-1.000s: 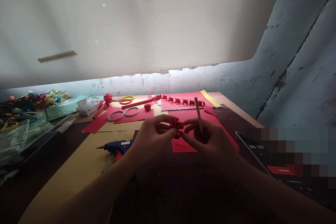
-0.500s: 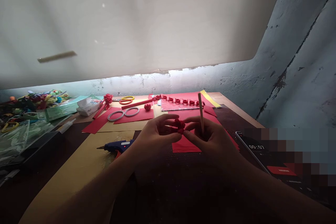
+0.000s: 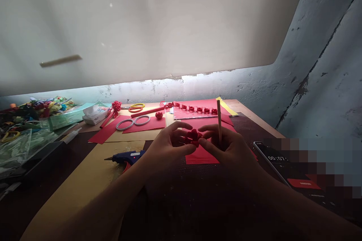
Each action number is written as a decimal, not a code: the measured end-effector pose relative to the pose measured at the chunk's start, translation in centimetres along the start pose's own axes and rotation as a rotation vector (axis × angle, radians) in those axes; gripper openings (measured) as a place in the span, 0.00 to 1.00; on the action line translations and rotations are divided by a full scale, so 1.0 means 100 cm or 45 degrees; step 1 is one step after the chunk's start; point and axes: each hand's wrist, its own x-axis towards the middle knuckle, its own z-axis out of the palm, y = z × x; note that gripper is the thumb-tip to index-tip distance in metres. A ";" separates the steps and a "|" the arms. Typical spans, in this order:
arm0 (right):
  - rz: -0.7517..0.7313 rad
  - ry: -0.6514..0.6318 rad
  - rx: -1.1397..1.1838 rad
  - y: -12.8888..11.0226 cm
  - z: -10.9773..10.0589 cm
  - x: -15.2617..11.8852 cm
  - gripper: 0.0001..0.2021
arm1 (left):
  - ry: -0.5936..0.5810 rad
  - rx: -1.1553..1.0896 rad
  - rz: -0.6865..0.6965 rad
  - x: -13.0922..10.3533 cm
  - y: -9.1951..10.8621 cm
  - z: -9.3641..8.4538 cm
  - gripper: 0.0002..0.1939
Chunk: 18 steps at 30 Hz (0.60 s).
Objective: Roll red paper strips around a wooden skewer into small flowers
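Note:
A small red paper flower (image 3: 193, 135) is held between my two hands above the dark table. My left hand (image 3: 171, 141) grips its left side with curved fingers. My right hand (image 3: 223, 143) pinches its right edge between thumb and fingers, and also holds a thin wooden stick (image 3: 219, 118) that stands nearly upright. Behind and below the hands lie red paper sheets (image 3: 202, 157). Farther back, a row of small red paper flowers (image 3: 191, 109) rests on a clear packet over red paper.
A blue glue gun (image 3: 127, 157) lies left of my left hand on tan paper (image 3: 82, 173). Behind it are two silvery rings (image 3: 125, 124), yellow-handled scissors (image 3: 138, 107) and a red ball (image 3: 159, 115). A phone (image 3: 273, 162) sits at right, colourful scraps (image 3: 48, 109) at far left.
The red flower has turned, showing more of its open petals. The stick in my right hand has shifted slightly right and is more upright.

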 end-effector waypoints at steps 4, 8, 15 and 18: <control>-0.009 0.016 -0.051 0.000 0.000 -0.001 0.12 | -0.005 0.006 0.001 0.000 0.001 0.001 0.20; 0.009 0.024 -0.061 0.001 0.000 -0.002 0.11 | 0.000 -0.003 -0.013 0.000 0.002 0.002 0.19; 0.036 0.034 -0.027 -0.001 0.000 -0.001 0.13 | 0.014 0.042 -0.014 -0.002 0.004 0.003 0.18; 0.029 0.004 -0.048 -0.001 0.000 -0.001 0.11 | 0.013 0.043 -0.002 -0.003 0.004 0.004 0.18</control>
